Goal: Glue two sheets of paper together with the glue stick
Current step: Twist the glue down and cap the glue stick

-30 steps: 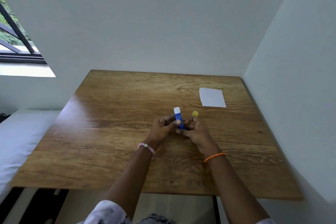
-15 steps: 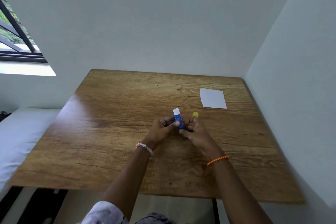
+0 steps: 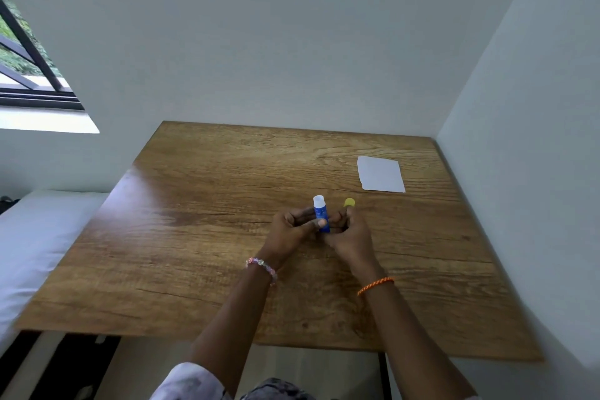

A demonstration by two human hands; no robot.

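Both hands pinch the glue stick [image 3: 321, 214] above the wooden bench [image 3: 201, 237]: left grip [image 3: 293, 230], right grip [image 3: 349, 234]; paper [image 3: 380, 174] lies beyond-right, near the wall.

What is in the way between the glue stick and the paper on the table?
Nothing visible. The glue stick is held upright in both hands, and only bare table lies between it and the paper. The yellow cap sits off to the side.
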